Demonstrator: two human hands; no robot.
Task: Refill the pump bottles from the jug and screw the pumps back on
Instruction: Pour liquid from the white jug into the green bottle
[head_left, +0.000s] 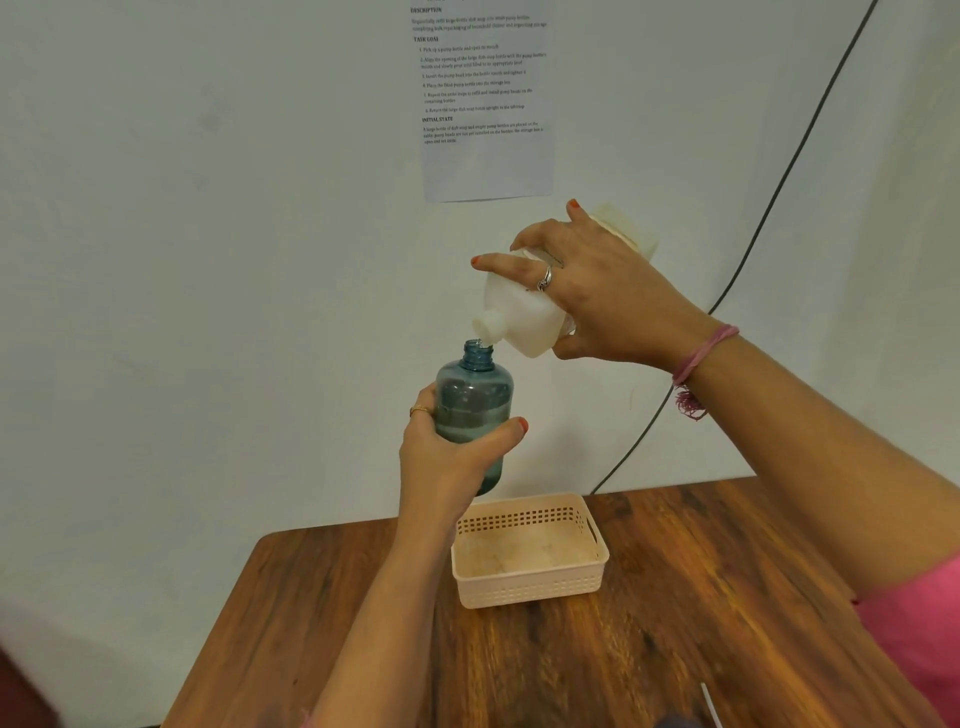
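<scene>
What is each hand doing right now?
Left hand: closed around the blue bottle.
Right hand: gripping the tilted white jug.

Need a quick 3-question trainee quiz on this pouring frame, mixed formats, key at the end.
1. True or false: the pump is already screwed onto the blue bottle.
2. Which hand tilts the white jug? A) left hand B) right hand C) both
3. Fill in: the peach basket sits on the ____ and holds no bottles.

Key
1. False: the bottle's threaded neck is open, with the jug's spout right at it.
2. B: the right hand grips the jug; the left hand holds the bottle up in the air.
3. Table.
</scene>
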